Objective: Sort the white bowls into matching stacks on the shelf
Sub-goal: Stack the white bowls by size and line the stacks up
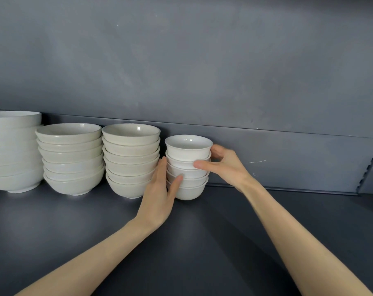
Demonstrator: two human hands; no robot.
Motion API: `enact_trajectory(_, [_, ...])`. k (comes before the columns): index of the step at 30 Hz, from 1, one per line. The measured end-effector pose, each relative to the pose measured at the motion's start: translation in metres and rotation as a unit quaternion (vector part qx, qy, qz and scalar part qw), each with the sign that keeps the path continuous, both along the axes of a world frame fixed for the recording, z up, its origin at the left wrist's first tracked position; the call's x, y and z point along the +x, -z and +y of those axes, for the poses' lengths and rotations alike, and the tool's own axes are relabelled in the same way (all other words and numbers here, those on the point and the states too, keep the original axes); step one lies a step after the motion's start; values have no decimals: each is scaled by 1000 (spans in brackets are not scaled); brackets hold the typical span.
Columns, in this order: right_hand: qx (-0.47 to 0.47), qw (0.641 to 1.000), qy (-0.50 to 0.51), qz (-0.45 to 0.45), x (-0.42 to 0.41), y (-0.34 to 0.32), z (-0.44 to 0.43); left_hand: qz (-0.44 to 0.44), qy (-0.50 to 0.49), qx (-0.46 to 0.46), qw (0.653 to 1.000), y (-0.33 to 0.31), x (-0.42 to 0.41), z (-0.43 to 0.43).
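A stack of several small white bowls (188,149) stands on the dark grey shelf (224,231), right of centre. My left hand (160,193) presses flat against the stack's left side, thumb on the lower bowls. My right hand (224,165) wraps the stack's right side, thumb on the front of the upper bowls, fingers behind. To the left stand two stacks of medium off-white bowls (131,161) (71,159). A stack of large white bowls (13,150) sits at the far left, partly cut off by the frame.
A grey back wall (202,60) rises behind the bowls. A notched upright rail (371,165) marks the shelf's right end. Bare shelf surface lies to the right of the small bowls and in front of all stacks.
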State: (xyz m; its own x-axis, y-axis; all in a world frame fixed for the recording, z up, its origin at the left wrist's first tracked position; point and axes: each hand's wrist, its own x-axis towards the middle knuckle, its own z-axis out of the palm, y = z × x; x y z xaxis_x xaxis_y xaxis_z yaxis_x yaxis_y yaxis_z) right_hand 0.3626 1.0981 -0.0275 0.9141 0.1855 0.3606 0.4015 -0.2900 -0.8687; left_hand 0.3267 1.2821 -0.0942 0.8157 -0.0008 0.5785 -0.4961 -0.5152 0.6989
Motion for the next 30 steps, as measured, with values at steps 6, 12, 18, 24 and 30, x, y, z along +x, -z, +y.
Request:
enact_trajectory(6, [1, 1000, 11, -15, 3, 1, -4, -11, 1, 15, 1000, 0, 8, 0])
enact_trajectory(12, [10, 1000, 18, -20, 3, 3, -3, 8, -14, 24, 1000, 3, 11, 2])
enact_trajectory(18, [23, 999, 19, -21, 2, 3, -2, -11, -10, 25, 1000, 1, 11, 0])
enact_trajectory(24, [27, 999, 22, -22, 2, 3, -1, -8, -8, 20, 1000, 1, 12, 0])
enact_trajectory(30, [-8, 1000, 19, -14, -3, 0, -2, -4, 0, 6, 1000, 2, 11, 1])
